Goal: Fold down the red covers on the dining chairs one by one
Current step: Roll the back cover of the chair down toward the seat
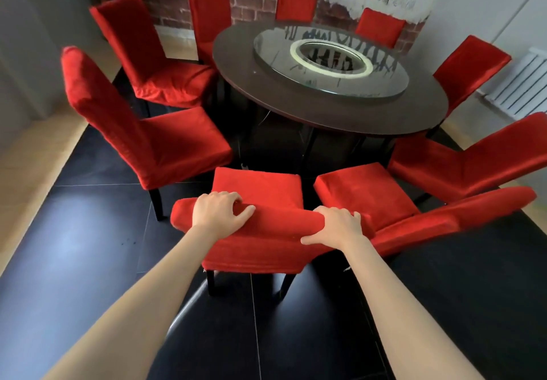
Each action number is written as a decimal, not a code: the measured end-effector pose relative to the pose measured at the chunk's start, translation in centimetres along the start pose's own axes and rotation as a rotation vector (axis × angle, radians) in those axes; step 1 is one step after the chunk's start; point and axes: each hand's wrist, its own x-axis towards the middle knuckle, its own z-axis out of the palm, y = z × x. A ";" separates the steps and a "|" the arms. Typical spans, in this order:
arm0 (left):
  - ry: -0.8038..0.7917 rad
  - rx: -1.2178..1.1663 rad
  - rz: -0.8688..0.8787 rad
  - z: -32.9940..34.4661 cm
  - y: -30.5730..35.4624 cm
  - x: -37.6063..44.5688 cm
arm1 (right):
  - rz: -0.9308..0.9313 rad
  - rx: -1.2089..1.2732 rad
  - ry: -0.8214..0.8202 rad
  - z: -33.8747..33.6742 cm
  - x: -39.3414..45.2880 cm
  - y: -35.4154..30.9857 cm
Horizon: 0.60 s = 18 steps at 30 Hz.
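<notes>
Nearest chair (257, 184), at the near side of the round table (325, 113): both hands grip the top of its red cover (266, 243). Left hand (220, 212) and right hand (337, 227) have fingers curled over the cloth.

Bright red covers (165, 143) are cloaking every chair. The round bench (325, 113) is showing dark brown, the floor tiles (88, 246) glossy black, the radiator (521, 84) white, the wall mural (260, 1) red brick under white.
</notes>
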 end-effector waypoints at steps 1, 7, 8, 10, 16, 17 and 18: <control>0.004 -0.004 0.006 0.0 -0.1 -0.1 | 0.007 0.000 0.008 0.0 -0.2 -0.1; 0.011 -0.009 0.080 -0.3 -0.7 -0.5 | 0.071 0.033 0.015 0.6 -2.1 -1.0; 0.009 -0.010 0.096 -0.4 -0.8 -0.6 | 0.084 0.037 0.019 0.8 -2.5 -1.1; 0.003 -0.004 0.126 -0.5 -1.1 -0.7 | 0.106 0.040 0.030 1.5 -3.5 -1.5; -0.006 0.030 0.210 -0.8 -1.9 -0.8 | 0.169 0.036 0.069 2.9 -5.6 -2.6; -0.002 0.037 0.221 -0.8 -2.0 -0.8 | 0.177 0.034 0.072 3.0 -5.7 -2.8; 0.002 0.043 0.230 -0.7 -2.0 -0.8 | 0.183 0.034 0.074 3.1 -5.8 -2.8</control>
